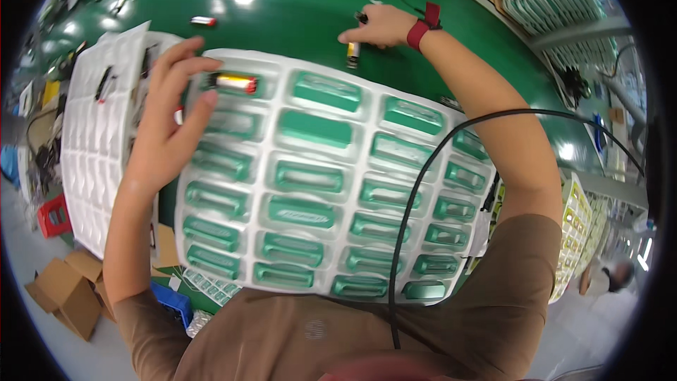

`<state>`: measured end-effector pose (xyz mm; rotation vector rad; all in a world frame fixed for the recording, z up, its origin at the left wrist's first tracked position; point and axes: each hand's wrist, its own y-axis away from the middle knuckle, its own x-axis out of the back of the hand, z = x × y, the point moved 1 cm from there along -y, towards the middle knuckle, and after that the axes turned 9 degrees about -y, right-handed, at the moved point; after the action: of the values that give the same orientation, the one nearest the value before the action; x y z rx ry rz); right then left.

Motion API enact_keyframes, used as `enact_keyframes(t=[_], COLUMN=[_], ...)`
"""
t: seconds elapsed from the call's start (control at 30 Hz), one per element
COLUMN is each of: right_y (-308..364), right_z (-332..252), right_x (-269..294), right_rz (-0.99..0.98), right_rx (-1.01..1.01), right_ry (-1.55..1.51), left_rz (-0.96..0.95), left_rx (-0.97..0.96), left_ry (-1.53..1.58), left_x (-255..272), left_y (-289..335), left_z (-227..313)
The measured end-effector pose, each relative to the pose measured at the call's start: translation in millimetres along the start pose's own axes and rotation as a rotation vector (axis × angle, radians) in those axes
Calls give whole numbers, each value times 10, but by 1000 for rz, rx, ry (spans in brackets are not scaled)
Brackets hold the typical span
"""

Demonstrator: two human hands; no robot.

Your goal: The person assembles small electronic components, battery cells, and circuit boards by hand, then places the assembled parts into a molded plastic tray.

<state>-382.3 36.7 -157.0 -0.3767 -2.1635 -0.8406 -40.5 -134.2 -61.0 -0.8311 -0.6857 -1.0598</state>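
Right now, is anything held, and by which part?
Cannot be told: the left hand flanks the black end of a red-tipped cylinder; the right hand overlaps a yellow cylinder.

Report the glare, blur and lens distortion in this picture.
In the head view throughout: white glare patches on the green tabletop; fisheye distortion bows the central translucent tray, and the corners go black; the distant person at right is blurred; the right hand looks slightly soft.

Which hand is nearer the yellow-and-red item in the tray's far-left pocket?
Left. The left hand has its fingertips right beside the yellow-and-red item; the right hand is well off to its right, over the green table.
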Motion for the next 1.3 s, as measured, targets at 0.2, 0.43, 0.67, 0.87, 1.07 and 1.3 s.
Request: enact_keyframes(t=[0.2, 0.43, 0.67, 0.87, 1.07, 1.3], right_y=[71, 1923, 2718, 2783, 2829, 2900], right_z=[12, -1008, -1128, -941, -1248, -1237], right_x=[-103, 333, -459, -312, -344, -300], right_rz=[98, 294, 150, 188, 43, 172], right_rx=[-19, 309, 425, 530, 480, 401], right_ry=[-43, -124, -93, -314, -1103, -1107], left_rz=[-227, -116, -86, -111, -396, -412], left_rx=[-220, -210, -302, -57, 327, 368], left_ry=[-80, -230, -250, 356, 1328, 1534], left_x=[157, 114, 193, 315, 167, 153], left_y=[50, 140, 178, 387, 487, 405], left_z=[-39, -103, -41, 328, 541, 620])
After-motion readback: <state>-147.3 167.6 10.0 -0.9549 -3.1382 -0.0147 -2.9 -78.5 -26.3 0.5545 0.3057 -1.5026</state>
